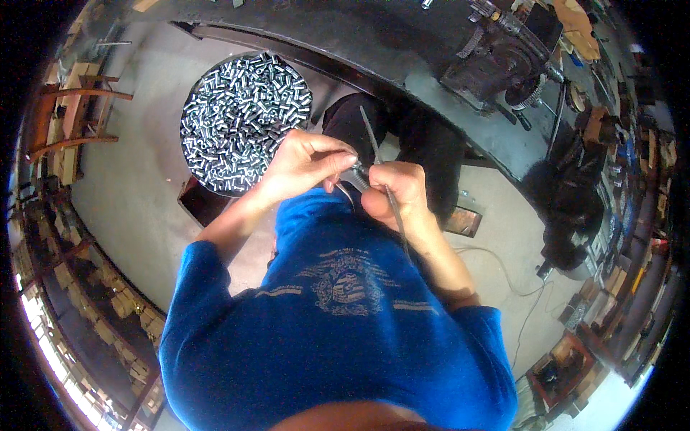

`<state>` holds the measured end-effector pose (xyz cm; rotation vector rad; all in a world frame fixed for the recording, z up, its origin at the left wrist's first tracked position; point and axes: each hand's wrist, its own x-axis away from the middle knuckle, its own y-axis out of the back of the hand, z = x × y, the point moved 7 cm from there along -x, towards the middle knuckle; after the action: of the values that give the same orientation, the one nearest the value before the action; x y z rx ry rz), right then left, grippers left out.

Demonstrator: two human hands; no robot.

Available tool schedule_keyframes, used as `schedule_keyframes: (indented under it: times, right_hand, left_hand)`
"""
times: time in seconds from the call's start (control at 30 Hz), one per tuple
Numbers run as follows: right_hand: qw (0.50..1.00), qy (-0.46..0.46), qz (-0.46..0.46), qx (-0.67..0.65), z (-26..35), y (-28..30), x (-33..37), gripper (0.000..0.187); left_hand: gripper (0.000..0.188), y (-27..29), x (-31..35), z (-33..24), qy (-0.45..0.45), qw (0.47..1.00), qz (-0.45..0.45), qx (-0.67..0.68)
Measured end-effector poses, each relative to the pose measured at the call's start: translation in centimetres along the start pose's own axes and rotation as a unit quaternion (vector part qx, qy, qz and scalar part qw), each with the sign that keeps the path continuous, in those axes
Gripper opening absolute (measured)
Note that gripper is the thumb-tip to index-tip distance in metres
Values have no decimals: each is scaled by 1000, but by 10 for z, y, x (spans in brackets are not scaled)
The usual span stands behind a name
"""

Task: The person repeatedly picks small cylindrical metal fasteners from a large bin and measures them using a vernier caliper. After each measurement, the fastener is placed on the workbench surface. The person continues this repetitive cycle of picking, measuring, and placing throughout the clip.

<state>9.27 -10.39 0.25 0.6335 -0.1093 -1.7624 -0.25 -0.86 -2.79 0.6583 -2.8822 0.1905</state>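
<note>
Writing: the blue T-shirt [338,352] carries a pale printed crest; from where I stand I make out no legible lettering, and see no readable label elsewhere.

Counts: two bare hands, one small metal part [361,177], one slim file-like rod [371,136], one round tub [185,154]. The short, shiny metal sleeves [241,118] heaped in the tub are too many to count.

Grip, left hand [302,164]: thumb and fingertips pinched on the near end of the small metal part. Grip, right hand [399,188]: fist closed around the rod, which slants past the knuckles; its thumb side meets the same part. The part sits between both hands, above the lap.

Surface and room: dark, grimy tabletop [323,32] ahead, bearing one greasy geared machine [496,68] at right. Pale grey floor [136,223], crossed by a thin cable [507,276] at right. Wooden chair [83,118] far left; laden shelving [93,302] behind it.
</note>
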Motion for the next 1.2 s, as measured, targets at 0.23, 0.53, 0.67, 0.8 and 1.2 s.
schedule_keyframes:
  times: [0.23,0.53,0.67,0.8,1.2]
  right_hand:
    - [979,-143,6,-146,-19,-12,8,29]
    - [989,-115,-27,-95,-19,-1,5,38]
    - [994,-84,-37,-64,-20,-2,6,46]
    - [999,-15,-45,-24,-9,-1,0,41]
    - [962,-183,-49,-199,-41,-9,19,22]
  left_hand:
    - [15,-6,2,6,0,1000,-5,20]
    - [21,-3,-10,2,-21,995,34,96]
    - [22,1,-11,4,10,998,18,58]
    - [17,-4,-11,5,15,999,23,42]
    - [16,-3,-14,-1,-23,995,68,75]
